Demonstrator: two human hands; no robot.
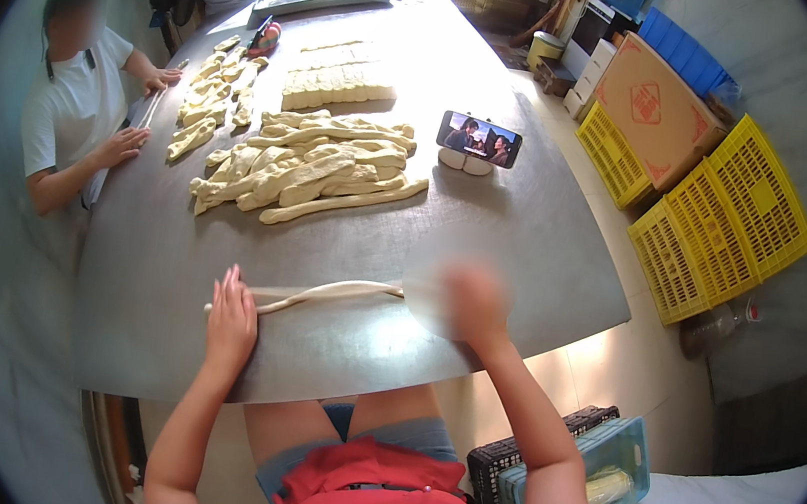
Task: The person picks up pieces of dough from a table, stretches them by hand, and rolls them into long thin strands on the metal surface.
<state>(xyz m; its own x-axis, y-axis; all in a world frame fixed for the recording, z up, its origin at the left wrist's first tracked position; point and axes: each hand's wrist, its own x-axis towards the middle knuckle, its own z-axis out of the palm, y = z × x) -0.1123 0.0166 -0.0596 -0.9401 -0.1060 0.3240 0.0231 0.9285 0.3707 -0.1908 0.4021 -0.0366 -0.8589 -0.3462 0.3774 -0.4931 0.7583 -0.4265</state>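
A thin dough strand (338, 289) stretches across the near part of the metal worktable (329, 364). It bows and looks partly doubled, with a blurred pale streak beside it. My left hand (233, 318) lies flat over its left end, fingers close together, and a small tip pokes out past the fingers. At the other end is my right hand (477, 299), so blurred that its fingers and its grip on the strand cannot be made out. Beyond the strand rests a pile of thick dough strips (315, 169).
Behind the pile lies a scored dough slab (341, 86); more dough pieces (208, 92) are at left. A propped phone (479, 139) shows a video. A co-worker (80, 84) handles a strand at the left edge. Yellow crates (724, 223) stand right; a blue-green crate (576, 477) is beside me.
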